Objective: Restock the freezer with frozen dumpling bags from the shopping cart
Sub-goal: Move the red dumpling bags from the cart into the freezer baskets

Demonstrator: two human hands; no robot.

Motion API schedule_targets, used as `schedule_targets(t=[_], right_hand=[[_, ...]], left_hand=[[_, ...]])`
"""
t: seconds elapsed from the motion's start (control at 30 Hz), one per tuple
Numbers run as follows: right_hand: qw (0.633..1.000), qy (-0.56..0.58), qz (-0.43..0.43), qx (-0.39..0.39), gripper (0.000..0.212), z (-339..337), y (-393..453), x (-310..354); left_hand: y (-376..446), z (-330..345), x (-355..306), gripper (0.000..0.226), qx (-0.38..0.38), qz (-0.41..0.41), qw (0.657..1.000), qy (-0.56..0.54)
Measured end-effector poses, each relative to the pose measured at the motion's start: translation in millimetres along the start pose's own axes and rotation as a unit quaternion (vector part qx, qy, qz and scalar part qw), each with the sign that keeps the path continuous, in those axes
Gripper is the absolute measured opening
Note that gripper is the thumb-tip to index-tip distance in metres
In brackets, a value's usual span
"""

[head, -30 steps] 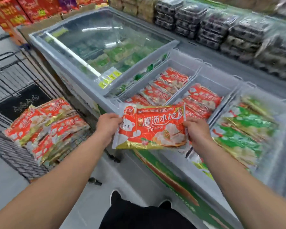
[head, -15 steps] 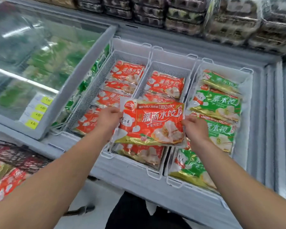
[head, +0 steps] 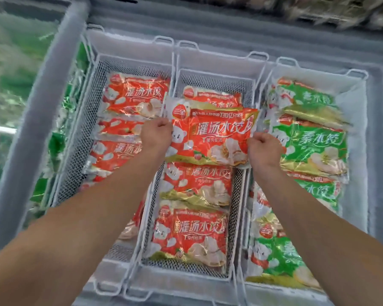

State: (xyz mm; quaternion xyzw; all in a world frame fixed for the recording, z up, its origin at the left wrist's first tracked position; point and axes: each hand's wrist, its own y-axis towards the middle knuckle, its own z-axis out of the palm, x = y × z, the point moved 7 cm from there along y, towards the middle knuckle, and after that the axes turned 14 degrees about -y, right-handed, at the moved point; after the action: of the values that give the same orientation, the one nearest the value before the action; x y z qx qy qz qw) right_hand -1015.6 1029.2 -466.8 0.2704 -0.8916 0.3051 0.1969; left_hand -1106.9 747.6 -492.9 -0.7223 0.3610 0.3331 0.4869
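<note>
Red bag (head: 210, 138) being gripped at both ends by left hand (head: 156, 134) and right hand (head: 264, 149), being held over middle basket (head: 217, 62), freezer (head: 42, 107) lying open.

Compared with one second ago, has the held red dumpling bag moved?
Yes. The red dumpling bag, held by the left hand and right hand, went from the freezer's front edge to above the middle basket.
</note>
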Motion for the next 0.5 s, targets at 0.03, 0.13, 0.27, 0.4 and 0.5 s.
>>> schedule_targets(t=[0.03,0.13,0.27,0.4,0.5], right_hand=[[1.000,-0.007,0.000,-0.010,0.018,5,10,3],[0.999,-0.036,0.008,-0.025,0.024,24,40,13],[0.997,-0.077,-0.007,-0.027,0.025,53,65,18],[0.993,-0.108,-0.030,0.045,0.014,83,72,10],[0.987,-0.093,-0.006,0.128,0.026,106,70,-9]], left_hand=[[11,8,-2,0.024,0.003,0.009,1.000,0.015],[40,39,2,0.032,0.027,0.000,0.999,0.036],[64,68,19,0.030,0.050,-0.027,0.998,0.041],[72,83,40,0.030,0.089,-0.046,0.994,0.053],[72,88,54,0.034,0.137,-0.043,0.987,0.070]])
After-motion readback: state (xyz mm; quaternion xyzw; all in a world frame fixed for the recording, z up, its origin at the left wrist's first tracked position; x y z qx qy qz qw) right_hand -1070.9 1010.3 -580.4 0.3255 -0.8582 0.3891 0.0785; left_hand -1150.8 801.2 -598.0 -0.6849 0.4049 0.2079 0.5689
